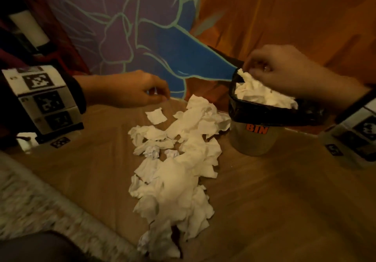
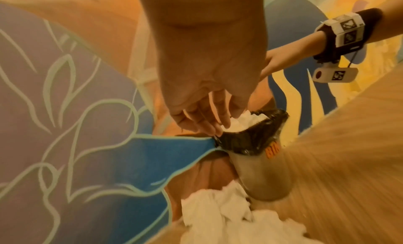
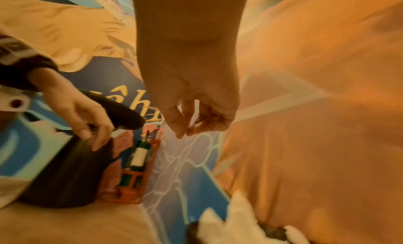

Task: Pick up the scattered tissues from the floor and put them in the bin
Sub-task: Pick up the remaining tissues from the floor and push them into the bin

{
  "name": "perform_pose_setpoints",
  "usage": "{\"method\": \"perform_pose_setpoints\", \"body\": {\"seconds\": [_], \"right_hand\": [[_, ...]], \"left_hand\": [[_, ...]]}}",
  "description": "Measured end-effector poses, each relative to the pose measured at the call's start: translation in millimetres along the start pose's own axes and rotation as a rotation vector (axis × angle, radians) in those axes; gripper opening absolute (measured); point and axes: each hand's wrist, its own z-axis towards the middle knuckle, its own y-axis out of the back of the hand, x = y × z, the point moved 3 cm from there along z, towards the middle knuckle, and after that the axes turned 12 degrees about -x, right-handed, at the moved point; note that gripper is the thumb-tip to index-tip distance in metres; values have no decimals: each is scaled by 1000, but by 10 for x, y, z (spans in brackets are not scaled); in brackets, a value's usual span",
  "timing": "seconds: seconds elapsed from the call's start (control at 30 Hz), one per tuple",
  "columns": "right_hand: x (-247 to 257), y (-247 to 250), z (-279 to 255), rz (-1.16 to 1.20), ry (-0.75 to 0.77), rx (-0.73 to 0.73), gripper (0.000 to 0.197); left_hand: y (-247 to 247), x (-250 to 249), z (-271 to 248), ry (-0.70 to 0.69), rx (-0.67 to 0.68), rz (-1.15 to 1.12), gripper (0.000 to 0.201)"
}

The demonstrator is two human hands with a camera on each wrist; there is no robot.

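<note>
A pile of crumpled white tissues (image 1: 179, 170) lies on the wooden floor, running from the bin toward me. One small flat tissue (image 1: 155, 115) sits apart at the pile's far left. The metal bin (image 1: 256, 141), with a black liner and an orange BIN label, stands at the right and is heaped with tissues (image 1: 260, 94). My right hand (image 1: 252, 68) hovers over the bin's far rim; in the right wrist view its fingers (image 3: 196, 127) hang loosely curled and empty. My left hand (image 1: 160, 94) floats above the floor left of the pile, fingers (image 2: 202, 121) relaxed and empty.
A painted mural wall (image 1: 142, 37) rises just behind the bin and pile. A pale shaggy rug (image 1: 30, 200) covers the floor at lower left. A green bottle in an orange rack (image 3: 137, 158) stands by the wall on the left. Bare wood floor (image 1: 284, 200) lies right of the pile.
</note>
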Motion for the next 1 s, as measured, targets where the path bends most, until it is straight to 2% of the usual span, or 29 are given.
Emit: {"method": "perform_pose_setpoints", "body": {"seconds": [0.07,0.17,0.37,0.47,0.6,0.7,0.77,0.83,0.9,1.0], "right_hand": [[194,-262,-86,43,61,103,18],[436,-975,-232,40,88,351,17],[401,-2262,-565,-133,86,577,23],[337,-2678,-672,-163,41,611,37],[327,-3077,-712,-122,-24,587,63],[315,-3256,-731,-198,-8,622,66],[316,-3305,-751,-273,49,607,51],[296,-3313,-765,-312,95,539,31],[237,-3286,-771,-292,51,491,22],[128,-3191,-744,-136,-80,466,17]], "left_hand": [[-226,6,-128,-30,70,11,21],[-686,136,-379,-48,153,4,24],[-1759,414,-503,-44,200,-44,31],[-2255,463,-474,-13,216,-15,40],[-2736,421,-414,8,209,-72,66],[-2940,375,-357,5,251,-122,75],[-3027,367,-314,-11,253,-118,66],[-3063,379,-264,-50,183,-93,46],[-3038,401,-224,-68,89,-68,27],[-2910,433,-176,-42,-18,-87,20]]}}
